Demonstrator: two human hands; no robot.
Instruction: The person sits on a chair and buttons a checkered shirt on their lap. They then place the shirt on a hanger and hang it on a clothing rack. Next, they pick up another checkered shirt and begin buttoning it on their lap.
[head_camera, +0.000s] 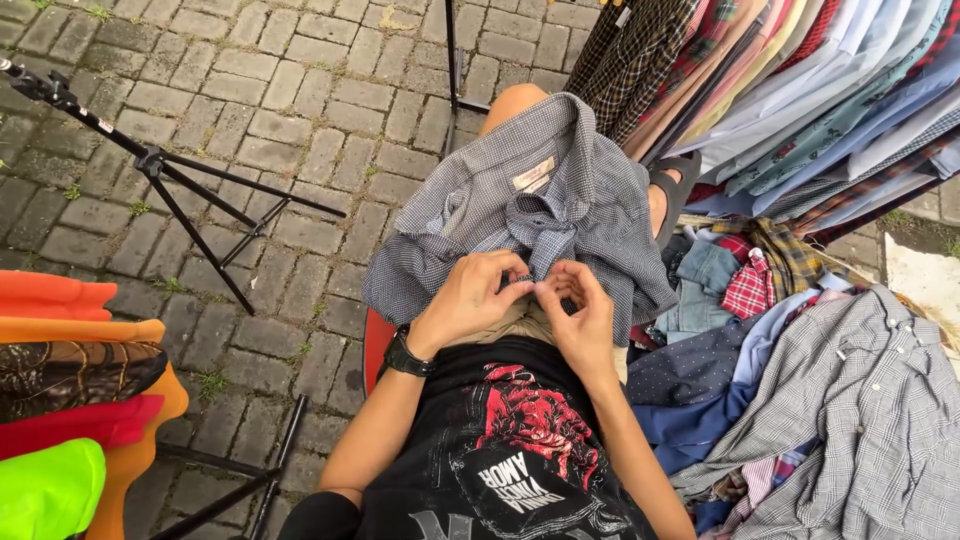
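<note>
Grey checked shirt (520, 205) lies across the lap at frame centre; left hand (468, 297) and right hand (583, 310) both pinch its front edge, beside piled shirts (830, 400) at lower right

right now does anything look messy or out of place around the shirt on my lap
Nothing looks damaged. Both hands, left hand and right hand, pinch the front of the small-checked grey-blue shirt draped over the lap. The one untidy spot is the loose heap of crumpled shirts on the right, unlike the hung row of shirts above.
</note>
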